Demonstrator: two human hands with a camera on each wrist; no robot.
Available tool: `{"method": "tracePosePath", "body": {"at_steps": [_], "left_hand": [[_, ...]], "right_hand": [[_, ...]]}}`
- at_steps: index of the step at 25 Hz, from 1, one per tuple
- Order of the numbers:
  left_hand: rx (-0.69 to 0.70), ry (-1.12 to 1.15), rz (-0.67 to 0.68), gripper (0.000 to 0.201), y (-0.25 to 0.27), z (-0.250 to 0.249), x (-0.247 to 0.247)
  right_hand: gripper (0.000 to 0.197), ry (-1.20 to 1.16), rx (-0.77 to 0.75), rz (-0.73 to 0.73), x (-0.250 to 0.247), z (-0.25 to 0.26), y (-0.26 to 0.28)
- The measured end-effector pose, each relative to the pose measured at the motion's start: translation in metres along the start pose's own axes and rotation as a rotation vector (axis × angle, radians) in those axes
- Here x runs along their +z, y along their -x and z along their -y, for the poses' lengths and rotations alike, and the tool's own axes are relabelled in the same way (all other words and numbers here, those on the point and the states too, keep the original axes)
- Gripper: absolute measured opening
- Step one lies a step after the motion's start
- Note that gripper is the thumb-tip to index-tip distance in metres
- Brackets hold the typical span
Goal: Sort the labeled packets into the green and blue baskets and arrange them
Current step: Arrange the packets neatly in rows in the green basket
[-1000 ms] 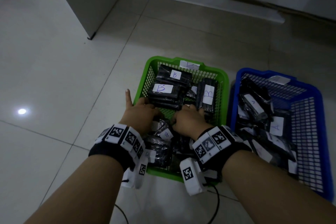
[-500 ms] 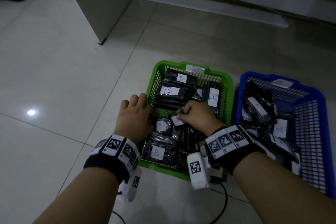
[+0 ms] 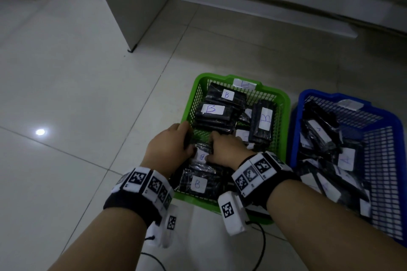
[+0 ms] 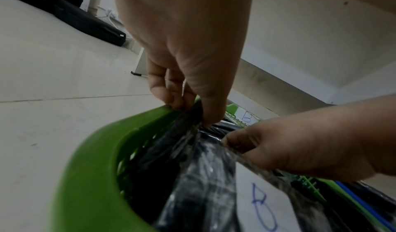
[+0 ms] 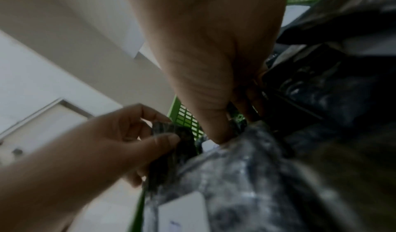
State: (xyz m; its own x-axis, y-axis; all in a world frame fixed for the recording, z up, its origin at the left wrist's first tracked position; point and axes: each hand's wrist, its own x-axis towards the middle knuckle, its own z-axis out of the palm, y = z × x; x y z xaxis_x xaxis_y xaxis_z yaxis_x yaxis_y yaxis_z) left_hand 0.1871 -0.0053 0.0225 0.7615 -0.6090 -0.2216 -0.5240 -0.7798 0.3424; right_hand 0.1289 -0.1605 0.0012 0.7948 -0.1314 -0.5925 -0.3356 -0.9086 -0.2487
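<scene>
Green basket (image 3: 284, 103), blue basket (image 3: 296, 121): two; both hands (image 3: 167, 145) pinch one B packet (image 3: 201, 156)

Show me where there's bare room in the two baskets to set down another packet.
Blue basket: bare mesh along its right side and far end. Green basket: only a small bare patch between the hands and the far B packets; its near half is crowded, with both hands in it.
</scene>
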Motion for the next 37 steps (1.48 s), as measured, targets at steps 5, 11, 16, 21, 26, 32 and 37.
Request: {"method": "tracePosePath", "body": {"at_steps": [5,11,16,21,26,32,37], "left_hand": [[0.032,0.033,0.058,0.039,-0.007,0.003,0.001],[0.03,0.111,0.083,0.043,-0.007,0.006,0.0],[0.02,0.097,0.07,0.043,-0.006,0.005,0.002],[0.008,0.079,0.057,0.041,-0.006,0.003,0.001],[-0.023,0.074,0.05,0.041,-0.007,0.002,0.002],[-0.026,0.092,0.033,0.042,-0.008,0.005,0.007],[-0.024,0.094,0.012,0.039,-0.007,0.004,0.008]], "right_hand": [[0.059,0.129,0.014,0.129,0.0,0.004,-0.007],[0.055,-0.057,0.07,-0.025,-0.002,0.004,-0.011],[0.047,-0.301,0.083,-0.191,0.003,-0.001,-0.009],[0.035,-0.215,0.124,-0.285,0.01,0.002,-0.005],[0.037,-0.184,0.214,-0.29,0.013,0.007,-0.001],[0.064,-0.06,-0.119,-0.195,0.012,0.005,0.009],[0.063,-0.123,0.059,-0.256,0.005,0.009,-0.001]]}}
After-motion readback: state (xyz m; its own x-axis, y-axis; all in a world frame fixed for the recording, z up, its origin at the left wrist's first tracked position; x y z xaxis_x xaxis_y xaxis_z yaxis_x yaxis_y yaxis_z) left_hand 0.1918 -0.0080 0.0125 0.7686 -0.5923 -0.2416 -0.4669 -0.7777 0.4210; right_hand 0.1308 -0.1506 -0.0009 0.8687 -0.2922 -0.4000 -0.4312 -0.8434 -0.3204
